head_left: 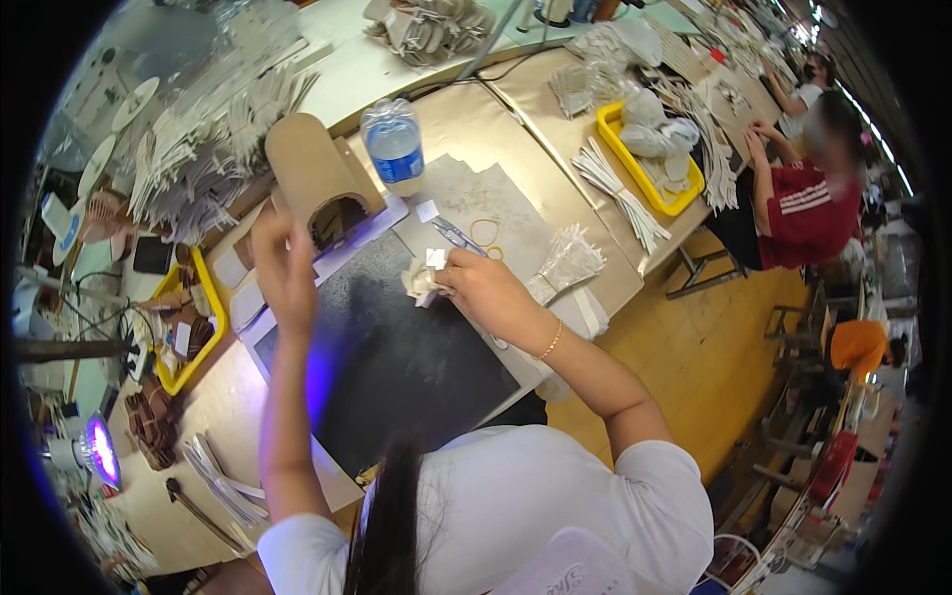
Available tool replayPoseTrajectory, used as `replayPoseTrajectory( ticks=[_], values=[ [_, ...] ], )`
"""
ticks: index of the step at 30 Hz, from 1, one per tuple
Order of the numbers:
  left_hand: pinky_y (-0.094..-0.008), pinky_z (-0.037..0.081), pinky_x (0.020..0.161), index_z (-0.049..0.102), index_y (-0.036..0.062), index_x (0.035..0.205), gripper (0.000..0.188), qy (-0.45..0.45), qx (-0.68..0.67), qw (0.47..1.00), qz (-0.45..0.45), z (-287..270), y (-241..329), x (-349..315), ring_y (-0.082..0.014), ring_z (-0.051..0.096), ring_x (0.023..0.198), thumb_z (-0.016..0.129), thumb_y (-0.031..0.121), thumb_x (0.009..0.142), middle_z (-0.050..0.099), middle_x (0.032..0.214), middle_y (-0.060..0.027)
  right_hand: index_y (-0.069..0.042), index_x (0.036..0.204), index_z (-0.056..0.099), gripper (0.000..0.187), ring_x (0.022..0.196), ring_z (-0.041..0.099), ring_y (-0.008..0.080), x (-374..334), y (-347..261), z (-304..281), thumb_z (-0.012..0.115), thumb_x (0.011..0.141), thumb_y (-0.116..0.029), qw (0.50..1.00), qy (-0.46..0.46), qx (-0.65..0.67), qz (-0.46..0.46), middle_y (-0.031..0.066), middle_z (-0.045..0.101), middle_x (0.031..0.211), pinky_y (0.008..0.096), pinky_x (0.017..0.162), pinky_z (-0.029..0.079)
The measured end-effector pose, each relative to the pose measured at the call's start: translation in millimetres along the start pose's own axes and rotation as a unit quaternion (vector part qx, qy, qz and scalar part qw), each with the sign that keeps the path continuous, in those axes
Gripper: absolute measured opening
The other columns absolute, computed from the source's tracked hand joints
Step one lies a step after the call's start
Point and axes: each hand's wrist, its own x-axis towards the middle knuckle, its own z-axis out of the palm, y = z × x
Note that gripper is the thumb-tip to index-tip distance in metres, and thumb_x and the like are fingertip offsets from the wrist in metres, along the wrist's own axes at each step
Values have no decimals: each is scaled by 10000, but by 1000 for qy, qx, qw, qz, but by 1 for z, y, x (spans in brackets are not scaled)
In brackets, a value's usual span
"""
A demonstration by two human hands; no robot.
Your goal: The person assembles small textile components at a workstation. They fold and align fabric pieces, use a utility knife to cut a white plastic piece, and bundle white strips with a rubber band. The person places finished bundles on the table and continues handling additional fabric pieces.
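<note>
My right hand (488, 293) is closed on a crumpled cream cloth (421, 282) over the far right part of the black mat (397, 372). A small white square (435, 258) shows at its fingertips. Raised beside the brown curved stand (309, 159), my left hand (284, 268) is smeared by motion, so its fingers cannot be made out. Just beyond my right hand lie a slim bluish tool (456, 236) and tan rubber bands (486, 234). Another white square (427, 210) rests nearby on the grey sheet (491, 203).
A clear water bottle (393, 149) stands behind the mat. Yellow trays (216, 307) (684, 206) flank the work area. White strip bundles (620, 193) lie about, and a purple-lit lamp (99, 451) is at left. A person in a red shirt (815, 208) works at right.
</note>
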Motion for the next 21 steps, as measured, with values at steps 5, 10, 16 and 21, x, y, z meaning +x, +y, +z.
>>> replayPoseTrajectory(
  ticks=[5,10,16,21],
  values=[
    [-440,385,1024,441,64,1295,575,46,-391,836,-382,37,39,-114,-256,513,1116,599,448,896,535,1140,-109,13,908,617,141,780,637,313,17,-23,23,600,793,-67,998,16,-56,-31,119,550,882,390,671,535],
    [-499,332,1107,476,43,1307,519,79,-583,634,-502,31,19,-125,-358,468,1269,535,413,947,522,1318,-215,66,1080,568,313,914,624,328,-1,-56,69,579,789,-49,991,40,-80,-101,176,565,1049,385,755,531],
    [-484,445,1024,488,37,1305,402,40,-613,616,-493,7,-12,-140,-354,533,1209,498,272,979,542,1301,-226,2,1275,506,498,1070,574,351,-26,-66,18,593,790,-68,995,-27,-16,-91,195,542,1235,389,898,496],
    [-445,471,991,499,9,1282,392,22,-506,752,-421,-2,-6,-147,-326,571,1167,537,222,956,570,1265,-208,-13,1246,563,419,1076,564,379,-27,94,-47,587,829,-41,967,201,11,158,218,594,1160,397,981,436]
  ],
)
